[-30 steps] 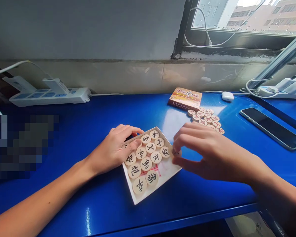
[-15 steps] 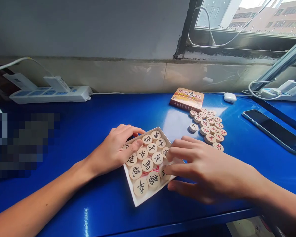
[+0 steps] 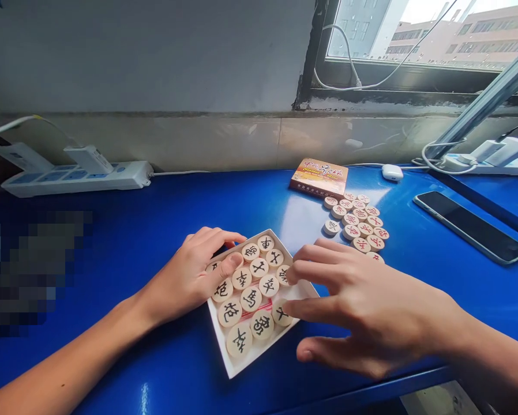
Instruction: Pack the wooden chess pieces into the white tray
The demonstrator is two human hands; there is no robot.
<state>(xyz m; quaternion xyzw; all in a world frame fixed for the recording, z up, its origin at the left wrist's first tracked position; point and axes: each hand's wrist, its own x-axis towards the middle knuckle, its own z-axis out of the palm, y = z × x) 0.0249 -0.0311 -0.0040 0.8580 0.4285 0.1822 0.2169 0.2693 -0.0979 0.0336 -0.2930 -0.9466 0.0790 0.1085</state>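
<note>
Holding the white tray (image 3: 304, 290), left hand (image 3: 201, 270), with right hand (image 3: 349, 300) at discs (image 3: 280, 312)

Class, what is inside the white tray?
The white tray holds round pieces with black characters, red printing between them. The left hand and right hand partly cover some pieces; whatever lies beneath them cannot be seen.

On the tabletop (image 3: 176, 369), the box (image 3: 302, 292) lies between the left grip (image 3: 207, 268) and the right grip (image 3: 354, 297), with discs (image 3: 251, 299) in it. Beyond the right grip sit loose discs (image 3: 365, 229), a carton (image 3: 319, 176) just behind them. Right of these lies a phone (image 3: 470, 226). A power strip (image 3: 77, 177) lies beyond the left grip, leftward.
</note>
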